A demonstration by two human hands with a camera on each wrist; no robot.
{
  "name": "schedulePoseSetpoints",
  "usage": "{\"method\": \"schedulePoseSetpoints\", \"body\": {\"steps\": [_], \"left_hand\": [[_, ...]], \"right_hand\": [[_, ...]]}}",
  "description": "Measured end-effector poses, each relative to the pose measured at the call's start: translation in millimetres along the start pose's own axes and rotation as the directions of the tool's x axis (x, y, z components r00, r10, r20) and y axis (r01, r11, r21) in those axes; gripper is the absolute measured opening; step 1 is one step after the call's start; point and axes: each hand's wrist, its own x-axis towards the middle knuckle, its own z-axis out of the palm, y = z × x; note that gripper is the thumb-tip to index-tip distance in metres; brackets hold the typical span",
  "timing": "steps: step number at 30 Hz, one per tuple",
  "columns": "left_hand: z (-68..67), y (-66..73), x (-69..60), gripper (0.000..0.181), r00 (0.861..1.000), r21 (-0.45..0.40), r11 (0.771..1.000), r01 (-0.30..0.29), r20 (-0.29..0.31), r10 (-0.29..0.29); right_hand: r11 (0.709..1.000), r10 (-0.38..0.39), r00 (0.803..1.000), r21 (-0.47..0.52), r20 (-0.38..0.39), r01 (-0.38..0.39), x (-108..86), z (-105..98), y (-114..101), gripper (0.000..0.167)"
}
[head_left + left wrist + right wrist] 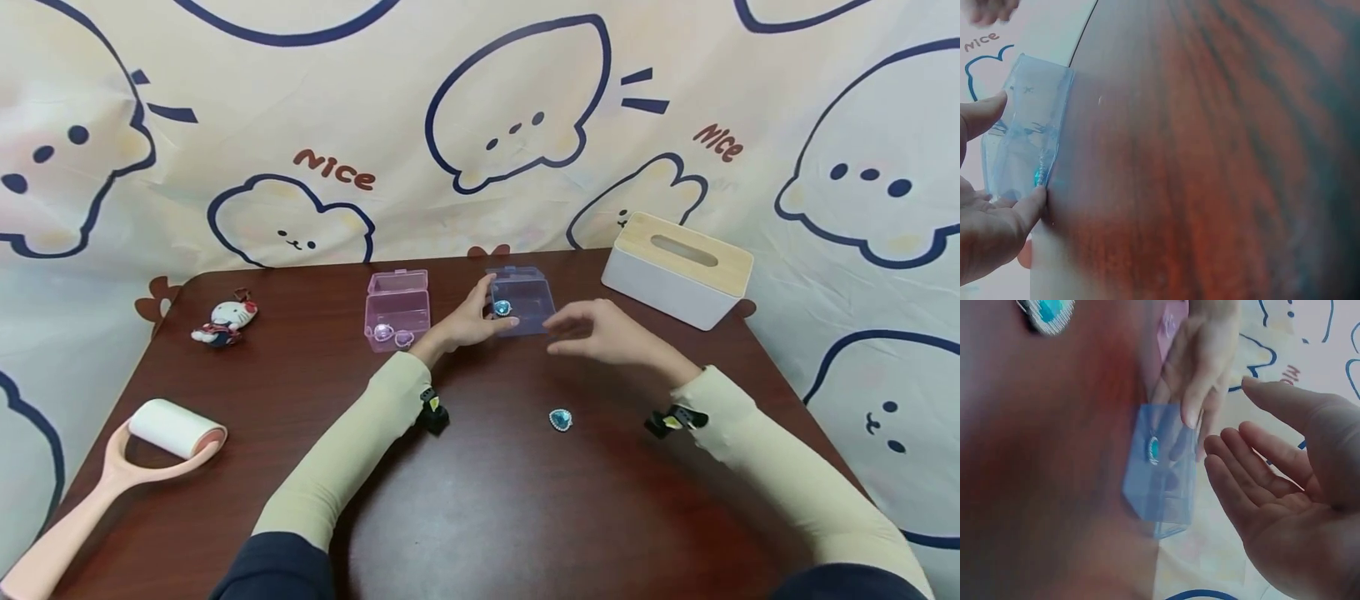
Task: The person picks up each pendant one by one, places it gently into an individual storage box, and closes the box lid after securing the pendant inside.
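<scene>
A small clear blue plastic box (534,310) stands at the back middle of the table with its lid raised. My left hand (468,320) holds its left side, thumb along the front and fingers behind. Inside, near that hand, sits a heart-shaped blue gem (502,308) with a sparkly rim. My right hand (600,332) is just off the box's right side, fingers loosely bent and apart, holding nothing; its palm (1297,531) shows in the right wrist view. A second blue heart gem (560,419) lies on the table nearer to me.
Left of the blue box is an open pink plastic box (398,304) with pale pink gems (384,332). Further left lie a plush charm (228,321) and a lint roller (168,429). A tissue box (675,283) with a wooden lid stands at the back right.
</scene>
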Motion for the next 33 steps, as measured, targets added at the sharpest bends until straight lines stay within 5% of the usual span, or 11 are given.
{"method": "schedulePoseSetpoints", "body": {"steps": [8,14,33], "left_hand": [[-1.3,3.3,-0.1,0.103,1.000,-0.002,1.000,0.016,0.008,-0.016],[-1.3,3.1,0.8,0.102,1.000,-0.013,1.000,0.019,0.015,-0.018],[-1.1,2.9,-2.2,0.102,1.000,-0.015,1.000,0.011,0.005,-0.011]], "right_hand": [[0.999,0.031,0.993,0.018,0.113,-0.033,-52.9,25,11,0.041],[0.999,0.027,0.994,-0.047,0.107,-0.023,-70.2,50,13,0.044],[0.991,-0.055,0.989,-0.116,0.136,0.071,-56.0,62,9,0.027]]}}
